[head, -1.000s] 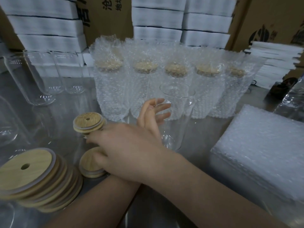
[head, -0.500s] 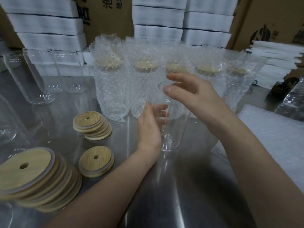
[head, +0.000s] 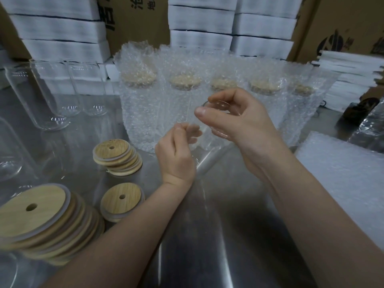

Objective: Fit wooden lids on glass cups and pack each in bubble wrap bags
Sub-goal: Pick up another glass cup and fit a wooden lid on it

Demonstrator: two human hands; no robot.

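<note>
The right hand (head: 239,129) is pinching the rim of the glass cup (head: 219,105) between thumb and curled fingers at about 12 o'clock, just above the middle of the view, probably to take control of it from the top and leave its mouth reachable for a lid. The left hand (head: 176,156) is sitting just beside the cup at 11 o'clock with its fingers loosely curled and gripping nothing; whether the fingertips are touching the glass cannot be told, nor whether the cup's foot is standing on the steel table (head: 207,235). No lid is showing on this cup. The wooden lids (head: 116,156) are waiting in stacks from 9 to 8 o'clock, on the left hand's side, while the flat bubble wrap bags (head: 342,183) are lying at 4 o'clock on the right hand's side, so each supply is sitting near a hand. The packed cups (head: 141,104) are standing in a row at 12 o'clock and the bare glasses (head: 41,96) at 10 o'clock. Half a second ago the left hand was lying flat against the cup's side and the right was reaching over the rim with straighter fingers; now the right is gripping and the left is curling away.
</note>
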